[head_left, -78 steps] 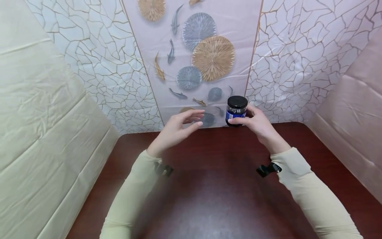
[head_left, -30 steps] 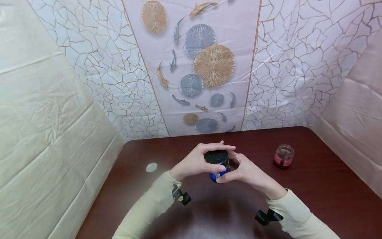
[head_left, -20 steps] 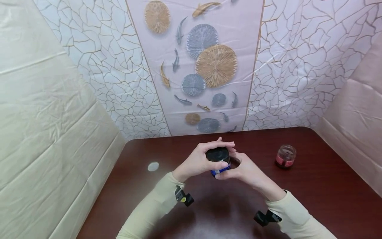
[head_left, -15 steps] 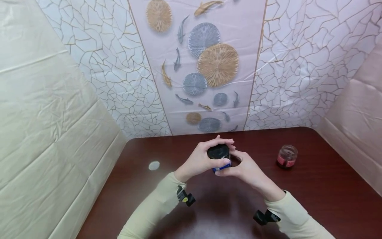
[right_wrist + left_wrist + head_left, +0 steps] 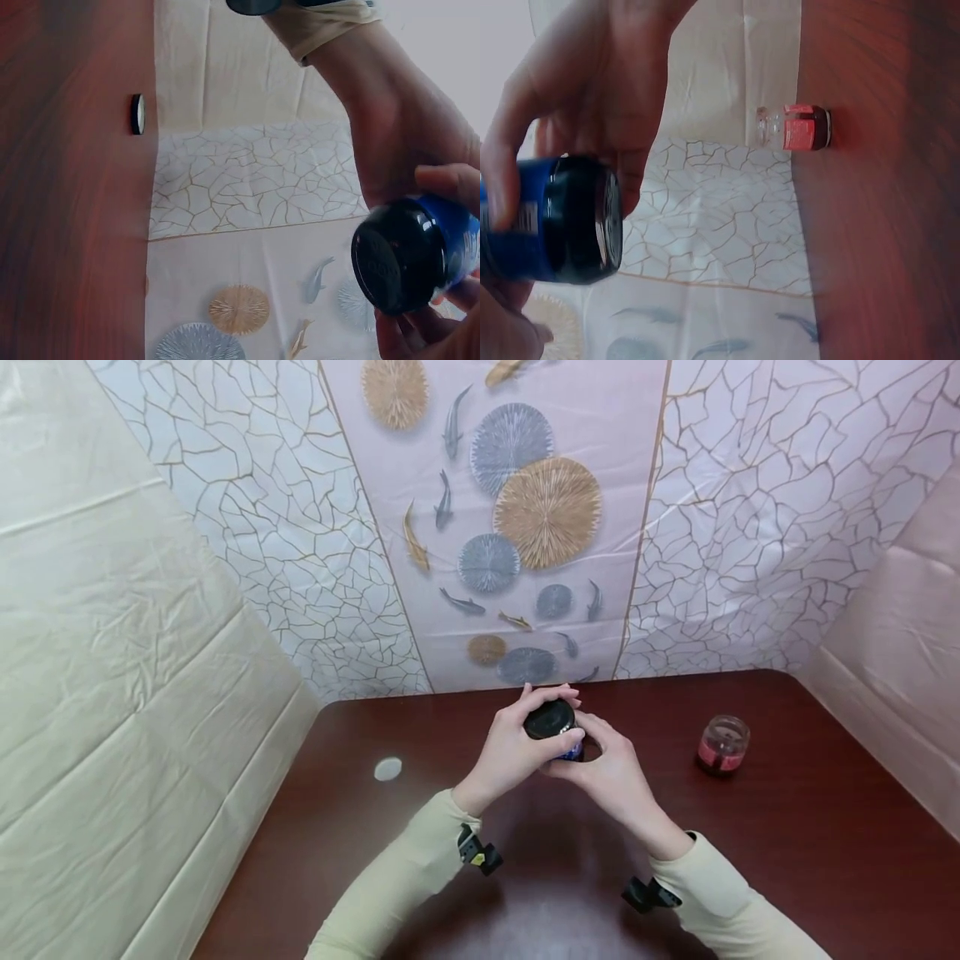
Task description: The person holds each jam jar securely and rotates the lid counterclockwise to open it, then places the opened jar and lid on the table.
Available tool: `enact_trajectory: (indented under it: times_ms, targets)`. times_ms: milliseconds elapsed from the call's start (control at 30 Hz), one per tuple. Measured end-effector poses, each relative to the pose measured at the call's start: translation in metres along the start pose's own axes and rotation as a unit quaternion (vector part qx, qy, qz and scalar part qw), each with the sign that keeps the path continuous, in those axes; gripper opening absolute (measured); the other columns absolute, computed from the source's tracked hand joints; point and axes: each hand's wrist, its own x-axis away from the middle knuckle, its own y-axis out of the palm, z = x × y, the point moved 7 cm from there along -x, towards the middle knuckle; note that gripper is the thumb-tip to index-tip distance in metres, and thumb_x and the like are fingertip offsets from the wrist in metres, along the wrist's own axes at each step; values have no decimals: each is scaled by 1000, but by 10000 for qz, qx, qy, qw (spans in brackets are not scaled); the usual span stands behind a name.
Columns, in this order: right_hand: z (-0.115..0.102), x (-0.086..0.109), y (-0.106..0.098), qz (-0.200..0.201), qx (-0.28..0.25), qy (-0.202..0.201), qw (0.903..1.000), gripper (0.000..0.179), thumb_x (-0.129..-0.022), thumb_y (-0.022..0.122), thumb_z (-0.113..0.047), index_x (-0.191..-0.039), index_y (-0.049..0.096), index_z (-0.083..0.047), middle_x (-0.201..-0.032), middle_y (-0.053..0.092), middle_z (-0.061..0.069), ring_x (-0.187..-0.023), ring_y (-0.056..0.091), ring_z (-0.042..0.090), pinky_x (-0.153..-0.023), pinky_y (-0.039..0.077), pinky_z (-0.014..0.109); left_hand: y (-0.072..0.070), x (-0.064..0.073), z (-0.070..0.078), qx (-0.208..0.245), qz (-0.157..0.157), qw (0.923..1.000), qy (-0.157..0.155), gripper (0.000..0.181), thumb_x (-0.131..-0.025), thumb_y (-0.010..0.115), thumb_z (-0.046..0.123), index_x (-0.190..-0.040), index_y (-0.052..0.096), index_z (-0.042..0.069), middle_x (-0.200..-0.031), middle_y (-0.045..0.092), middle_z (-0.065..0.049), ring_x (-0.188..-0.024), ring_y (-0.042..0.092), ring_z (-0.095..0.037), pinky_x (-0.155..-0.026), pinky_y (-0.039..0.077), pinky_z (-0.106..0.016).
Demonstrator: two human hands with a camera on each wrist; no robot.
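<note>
Both hands hold one glass jar [image 5: 574, 225] with dark contents and a blue label, raised off the table. Its black lid [image 5: 550, 718] faces the head camera. My left hand [image 5: 504, 758] curls round the lid, thumb along its near side. Lower down, my right hand [image 5: 621, 778] grips the labelled body between thumb and fingers. The right wrist view shows the jar's dark base [image 5: 397, 255] tilted toward that camera. Much of the label is covered by the hands.
On the right of the dark red table [image 5: 795, 827] stands an open-topped glass jar [image 5: 723, 745] with a red label and dark residue. Left of the hands lies a lid [image 5: 387, 768], black-rimmed with a white face up. Fabric walls [image 5: 547, 627] bound the table.
Earlier only the right hand held the jar, near the back wall, with the left hand apart. It came lower and the left hand took the lid. Lately both hands have shifted slightly away from the body.
</note>
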Motion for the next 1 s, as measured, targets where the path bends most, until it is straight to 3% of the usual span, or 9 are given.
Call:
enact_trajectory:
  times_ms: [200,300,433,500,633,767,833,900,1000]
  targets:
    - [3,-3,-1,455,445,-347,9974,65,-71,93,-17,-131,68,-14,-116,68,4,-95,57,14,-78,49,29,3,1,-10,-27,517,9984,-231,41,-89,79,21,-128,67,15,-123,70,1,-124,58,-6,-124,11,-37]
    - [5,-5,1,62,52,-217,9997,57,-74,92,-17,-126,69,-15,-117,67,2,-95,61,13,-78,54,28,4,4,-13,143,467,9974,-533,40,-90,78,25,-128,67,20,-124,69,0,-117,61,-7,-116,33,-33]
    - [8,-4,5,-1051,-908,229,9900,50,-81,86,-20,-127,67,-14,-118,69,4,-97,67,18,-81,57,30,4,9,-10,742,-242,9946,-689,46,-93,75,27,-136,62,26,-129,66,0,-117,61,-13,-95,53,-31]
    - [8,-2,6,-1622,-1367,344,9766,48,-83,83,-18,-128,66,-9,-116,70,7,-98,67,20,-82,57,31,4,12,-4,1115,-838,9889,-511,53,-94,73,28,-144,56,25,-135,63,-2,-126,57,-18,-101,49,-34]
    - [2,7,10,-2717,-2173,223,9373,55,-80,81,-13,-130,62,-1,-115,69,12,-101,65,23,-86,54,31,6,23,13,1851,-2112,9597,-112,77,-94,72,42,-156,37,11,-147,53,-14,-137,49,-26,-111,41,-40]
    - [-7,19,17,-3644,-2672,-4,8921,60,-79,83,-14,-132,59,-2,-120,67,10,-106,64,20,-92,52,29,10,32,32,2288,-3011,9251,333,90,-92,74,43,-153,30,-6,-153,42,-25,-141,43,-30,-117,32,-48]
    - [-11,23,19,-3874,-2744,-106,8801,59,-79,84,-16,-131,60,-4,-121,68,8,-108,64,19,-94,50,27,11,34,42,2503,-3219,9111,599,80,-93,74,31,-147,35,-14,-149,42,-31,-144,38,-35,-120,24,-52]
    - [-13,24,21,-3902,-2747,-214,8785,59,-80,84,-16,-132,59,-2,-123,67,8,-109,63,18,-97,49,27,11,34,47,2622,-3182,9076,797,66,-91,74,14,-139,41,-18,-144,45,-34,-145,35,-38,-122,17,-53]
    - [-13,23,21,-3617,-2627,-253,8942,63,-79,84,-17,-134,57,0,-127,66,7,-113,61,19,-99,46,27,9,31,48,2657,-2828,9173,887,50,-84,71,-2,-127,51,-21,-130,54,-38,-144,37,-40,-123,8,-52]
